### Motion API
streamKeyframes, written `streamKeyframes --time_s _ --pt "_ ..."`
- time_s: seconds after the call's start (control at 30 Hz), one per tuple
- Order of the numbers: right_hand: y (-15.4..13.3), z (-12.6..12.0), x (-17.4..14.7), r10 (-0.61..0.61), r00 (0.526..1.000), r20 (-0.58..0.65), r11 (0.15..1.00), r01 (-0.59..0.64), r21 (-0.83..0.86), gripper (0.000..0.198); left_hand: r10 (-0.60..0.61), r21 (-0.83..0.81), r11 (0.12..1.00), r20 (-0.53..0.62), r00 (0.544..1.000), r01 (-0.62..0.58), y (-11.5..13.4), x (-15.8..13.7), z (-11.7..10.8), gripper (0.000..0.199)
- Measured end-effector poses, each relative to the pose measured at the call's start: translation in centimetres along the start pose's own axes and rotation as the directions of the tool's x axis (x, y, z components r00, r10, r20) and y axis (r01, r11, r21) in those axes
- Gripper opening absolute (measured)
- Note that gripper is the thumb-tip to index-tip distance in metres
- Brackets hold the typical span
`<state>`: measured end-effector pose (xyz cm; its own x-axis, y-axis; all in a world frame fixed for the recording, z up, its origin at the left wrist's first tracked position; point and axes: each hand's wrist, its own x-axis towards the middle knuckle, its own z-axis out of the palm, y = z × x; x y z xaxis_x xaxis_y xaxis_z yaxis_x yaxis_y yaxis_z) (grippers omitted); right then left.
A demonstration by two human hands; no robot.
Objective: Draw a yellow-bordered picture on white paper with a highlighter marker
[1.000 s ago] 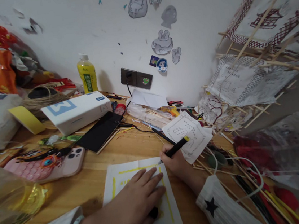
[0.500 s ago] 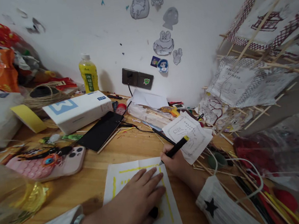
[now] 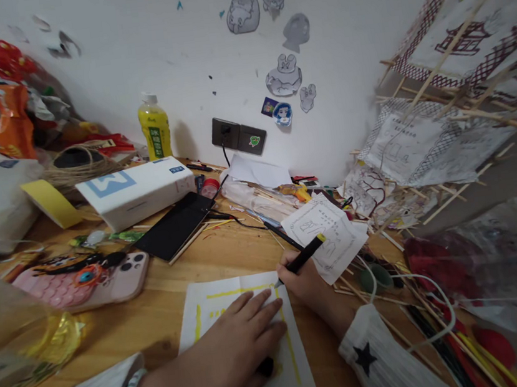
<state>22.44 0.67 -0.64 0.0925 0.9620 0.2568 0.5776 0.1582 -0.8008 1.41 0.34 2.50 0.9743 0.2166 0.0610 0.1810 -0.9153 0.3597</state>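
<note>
A sheet of white paper [image 3: 303,370] with yellow marker lines along its edges lies on the wooden table. My left hand [image 3: 239,340] rests flat across it, fingers stretched out. The black end of a small object [image 3: 265,368], perhaps a marker cap, pokes out beside my left thumb; the rest of it is hidden under the hand. Closed around a black marker [image 3: 304,255] with a yellow end, my right hand [image 3: 303,282] keeps its tip on the paper's upper right corner, close to my left fingertips.
Behind my right hand lies a sheet with line drawings [image 3: 326,229]. A pink phone [image 3: 127,275], a black tablet-like slab [image 3: 175,225], a white box [image 3: 140,192] and a yellow bottle [image 3: 155,127] stand leftward. Thin sticks and a white cable [image 3: 445,296] are at right, below a stick-and-paper lantern [image 3: 421,136].
Both hands, the marker and the paper look almost the same as before. The view has shifted very slightly.
</note>
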Motion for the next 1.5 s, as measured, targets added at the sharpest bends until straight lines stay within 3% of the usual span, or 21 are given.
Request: streamKeyframes --time_s 0.17,0.4,0.6,1.5 --pt "0.3 0.0 0.0 -0.005 1.0 0.011 1.0 0.005 -0.011 0.023 0.0 -0.007 1.0 -0.024 1.0 0.0 0.0 0.0 0.1 0.063" --pt "-0.1 -0.1 -0.3 -0.005 0.999 -0.036 1.0 0.004 -0.03 0.021 -0.024 0.004 1.0 0.04 0.999 0.023 0.3 0.0 -0.3 0.064" --pt "-0.1 -0.1 -0.2 -0.041 0.999 0.021 0.999 0.042 -0.02 0.023 -0.006 -0.005 1.0 0.0 1.0 0.006 -0.1 -0.3 0.4 0.068" --pt "0.3 0.0 0.0 -0.062 0.997 0.052 0.998 0.063 -0.022 0.022 -0.001 0.011 1.0 -0.059 0.998 0.001 -0.2 -0.3 0.7 0.058"
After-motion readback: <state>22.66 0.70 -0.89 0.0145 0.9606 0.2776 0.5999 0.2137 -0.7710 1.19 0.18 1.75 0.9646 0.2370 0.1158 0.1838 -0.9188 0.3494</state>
